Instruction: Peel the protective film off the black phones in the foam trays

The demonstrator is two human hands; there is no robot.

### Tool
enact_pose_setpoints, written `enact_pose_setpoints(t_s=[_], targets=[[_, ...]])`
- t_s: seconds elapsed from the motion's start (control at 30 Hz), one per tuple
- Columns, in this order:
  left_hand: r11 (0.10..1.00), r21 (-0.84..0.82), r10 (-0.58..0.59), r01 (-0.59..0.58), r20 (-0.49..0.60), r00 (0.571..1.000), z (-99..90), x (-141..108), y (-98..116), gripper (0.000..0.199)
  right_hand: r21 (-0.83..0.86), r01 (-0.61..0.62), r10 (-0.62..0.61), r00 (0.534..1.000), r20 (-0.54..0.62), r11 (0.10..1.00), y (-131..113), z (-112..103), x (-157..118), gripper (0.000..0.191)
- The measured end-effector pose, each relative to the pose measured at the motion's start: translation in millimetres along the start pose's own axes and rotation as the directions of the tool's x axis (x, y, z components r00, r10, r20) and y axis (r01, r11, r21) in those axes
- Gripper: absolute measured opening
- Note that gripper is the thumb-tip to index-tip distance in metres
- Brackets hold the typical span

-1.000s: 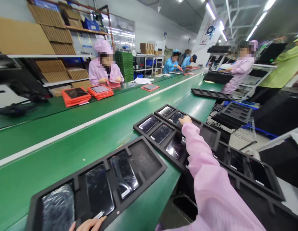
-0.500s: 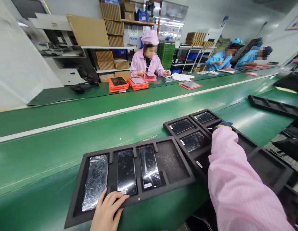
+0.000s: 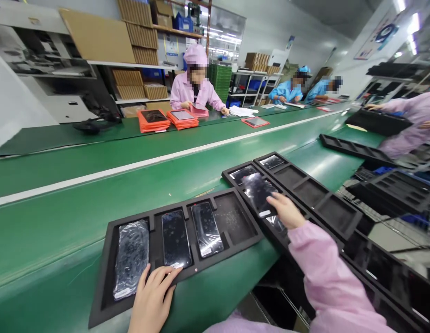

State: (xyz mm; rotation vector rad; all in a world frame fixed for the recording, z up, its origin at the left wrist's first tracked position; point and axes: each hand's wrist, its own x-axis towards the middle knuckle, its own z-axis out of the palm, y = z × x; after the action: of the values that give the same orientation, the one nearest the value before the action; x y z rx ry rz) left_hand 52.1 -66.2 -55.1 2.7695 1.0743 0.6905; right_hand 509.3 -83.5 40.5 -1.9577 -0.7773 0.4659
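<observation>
My right hand [image 3: 286, 212] is closed on the right edge of a black phone screen [image 3: 258, 192] with a white label, slightly blurred by motion. It holds the screen tilted over a black foam tray [image 3: 226, 175] with more screens in it. My left hand [image 3: 153, 296], fingers stretched out, rests on the front rim of another foam tray [image 3: 103, 273], at the lower end of a phone screen [image 3: 176, 238]. To the left in this tray lies a screen in crinkled clear film [image 3: 132, 259]; to the right is a third screen [image 3: 207, 229].
Beyond the held screen lies another foam tray [image 3: 307, 192]; more trays with screens sit lower right. Across the green bench [image 3: 97, 185], a person in pink [image 3: 196, 88] works beside stacked red-edged sheets [image 3: 152, 121]. Pink sleeves of another person [image 3: 409, 115] appear at right.
My right hand has come back from the far tray toward the left, now with a phone screen in it. My left hand stays on the front tray's rim. The view has turned right.
</observation>
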Motion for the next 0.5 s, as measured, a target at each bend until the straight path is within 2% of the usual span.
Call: enact_pose_setpoints(t_s=[0.13,0.27,0.4,0.5], targets=[[1.000,0.012,0.020,-0.020,-0.021,1.000,-0.2,-2.3,2.3,0.031,-0.052,0.074,-0.067,0.990,0.123,0.996,22.6,51.0,-51.5,0.027],[0.999,0.054,-0.006,0.009,-0.057,0.998,-0.3,-4.0,13.4,0.028,-0.110,0.158,-0.134,0.971,0.196,0.981,28.8,82.9,-73.0,0.037],[0.988,0.106,-0.091,0.108,-0.155,0.984,3.6,-4.2,27.8,0.024,-0.241,0.186,-0.158,0.979,0.131,0.952,24.0,86.6,-79.2,0.044],[0.978,0.079,-0.183,0.195,-0.136,0.974,6.4,-1.9,33.8,0.021,-0.310,0.178,-0.168,0.984,0.060,0.934,19.8,77.2,-77.4,0.037]])
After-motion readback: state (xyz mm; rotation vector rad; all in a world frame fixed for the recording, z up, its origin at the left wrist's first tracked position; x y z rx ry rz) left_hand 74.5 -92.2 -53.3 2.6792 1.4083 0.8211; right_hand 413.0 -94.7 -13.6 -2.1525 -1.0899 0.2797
